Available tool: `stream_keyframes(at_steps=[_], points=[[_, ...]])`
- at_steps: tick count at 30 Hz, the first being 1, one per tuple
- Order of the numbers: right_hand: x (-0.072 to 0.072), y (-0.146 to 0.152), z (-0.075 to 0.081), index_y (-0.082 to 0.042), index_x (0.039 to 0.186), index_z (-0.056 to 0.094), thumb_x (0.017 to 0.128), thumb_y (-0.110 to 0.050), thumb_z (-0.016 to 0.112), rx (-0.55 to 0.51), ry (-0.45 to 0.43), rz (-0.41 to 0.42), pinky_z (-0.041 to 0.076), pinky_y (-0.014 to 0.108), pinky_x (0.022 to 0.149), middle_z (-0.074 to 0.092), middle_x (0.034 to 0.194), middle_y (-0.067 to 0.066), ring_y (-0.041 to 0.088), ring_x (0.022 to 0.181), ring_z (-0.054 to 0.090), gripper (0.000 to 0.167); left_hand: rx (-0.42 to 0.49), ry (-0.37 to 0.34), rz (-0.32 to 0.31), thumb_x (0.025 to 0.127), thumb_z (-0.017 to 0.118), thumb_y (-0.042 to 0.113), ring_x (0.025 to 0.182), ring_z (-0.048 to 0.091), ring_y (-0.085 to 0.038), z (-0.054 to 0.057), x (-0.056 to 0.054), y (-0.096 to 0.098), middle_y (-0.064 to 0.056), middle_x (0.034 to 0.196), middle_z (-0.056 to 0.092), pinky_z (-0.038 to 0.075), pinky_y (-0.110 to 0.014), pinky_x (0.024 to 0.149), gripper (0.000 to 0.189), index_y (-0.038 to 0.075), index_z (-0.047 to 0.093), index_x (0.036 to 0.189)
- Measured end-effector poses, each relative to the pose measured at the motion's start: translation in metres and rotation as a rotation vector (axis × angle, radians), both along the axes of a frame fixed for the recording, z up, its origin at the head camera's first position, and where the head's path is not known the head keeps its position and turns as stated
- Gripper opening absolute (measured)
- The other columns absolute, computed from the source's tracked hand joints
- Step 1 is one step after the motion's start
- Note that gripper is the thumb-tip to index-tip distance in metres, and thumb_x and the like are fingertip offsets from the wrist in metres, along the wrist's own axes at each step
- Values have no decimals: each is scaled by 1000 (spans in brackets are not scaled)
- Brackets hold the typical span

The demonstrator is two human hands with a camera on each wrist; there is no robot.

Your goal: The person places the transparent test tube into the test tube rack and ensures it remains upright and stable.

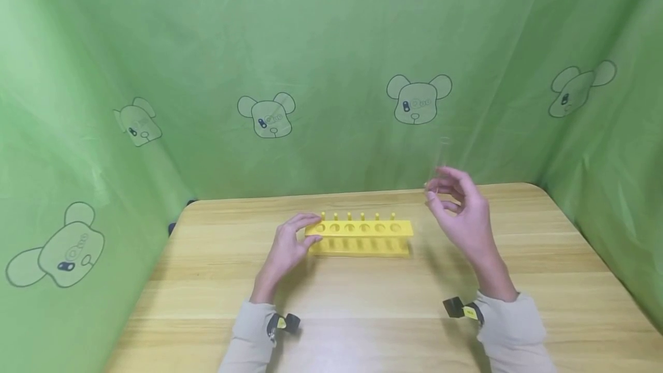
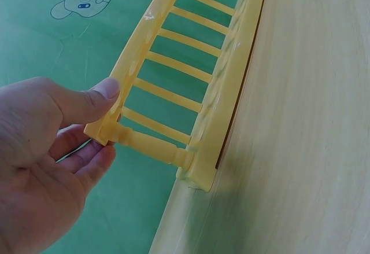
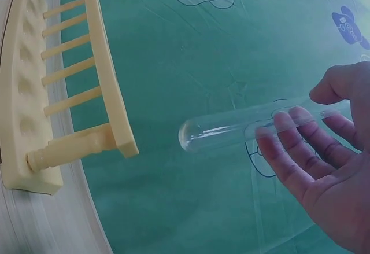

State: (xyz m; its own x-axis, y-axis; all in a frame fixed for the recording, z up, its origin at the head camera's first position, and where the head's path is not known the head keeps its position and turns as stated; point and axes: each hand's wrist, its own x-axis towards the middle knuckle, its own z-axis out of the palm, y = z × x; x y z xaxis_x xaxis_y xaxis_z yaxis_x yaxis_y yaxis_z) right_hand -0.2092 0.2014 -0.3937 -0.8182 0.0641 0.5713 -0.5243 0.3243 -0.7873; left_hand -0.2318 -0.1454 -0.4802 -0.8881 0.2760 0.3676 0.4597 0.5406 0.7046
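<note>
Pale sleeves (image 1: pixel 513 332) with dark wrist cameras (image 1: pixel 453 307) come in at the bottom of the head view. Green cloth (image 1: pixel 336 27) printed with outlined animal faces (image 1: pixel 416 102) hangs around a wood-grain table (image 1: pixel 362 309). A yellow rack (image 1: pixel 357 235) stands lengthwise across the table, its top plate showing six round holes (image 1: pixel 365 228) with a row of pegs (image 1: pixel 362 216) behind them. The left hand (image 1: pixel 286 244) grips the rack's left end, thumb on the near side. The right hand (image 1: pixel 466 217), raised beyond the rack's right end, pinches a clear tube (image 3: pixel 231 129) between thumb and fingers; its rounded end juts past the fingertips, apart from the rack. The tube almost vanishes in the head view, so its exact tilt is hard to judge. Handling this well probably means a light, even pinch on the slick wall, keeping the tube off the plate's edge, and pressing the rack flat.
</note>
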Motion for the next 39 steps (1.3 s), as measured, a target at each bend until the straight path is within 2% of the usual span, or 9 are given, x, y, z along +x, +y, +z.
stream_keyframes(at_steps=[6, 13, 21, 30, 39], points=[[2, -4, 4, 3, 142, 50, 89, 16, 66, -21, 21, 36, 60, 21, 82, 66, 114, 22, 13, 103, 66, 57, 9, 5, -4, 85, 81, 4, 122, 63, -27, -1, 0, 0, -11, 128, 69, 47, -39, 111, 42, 1, 70, 125], [4, -10, 6, 8, 136, 50, 93, 13, 64, -44, 41, 48, 61, 22, 81, 67, 110, 22, 12, 97, 68, 46, 11, 3, -5, 86, 81, 5, 122, 64, -27, 1, 1, 0, -11, 129, 69, 48, -40, 111, 42, 1, 70, 126], [4, -13, 4, 7, 132, 53, 97, 7, 64, -66, 47, 45, 62, 25, 81, 69, 111, 22, 16, 98, 70, 37, 13, -8, 1, 85, 81, 5, 123, 63, -27, 0, 0, 1, -10, 129, 69, 47, -39, 112, 42, 2, 70, 126], [4, -20, 7, 13, 126, 55, 92, 15, 65, -105, 131, 67, 61, 26, 82, 66, 110, 21, 17, 99, 68, 36, 17, -9, 1, 85, 81, 4, 123, 63, -27, 3, 0, 1, -11, 129, 69, 47, -39, 111, 42, 1, 69, 126], [6, -27, 4, 15, 125, 56, 89, 19, 65, -173, 152, 100, 62, 27, 84, 64, 110, 23, 21, 100, 68, 37, 14, -19, -4, 87, 80, 5, 124, 63, -27, 3, 4, 0, -11, 130, 68, 47, -38, 112, 41, 1, 69, 126]])
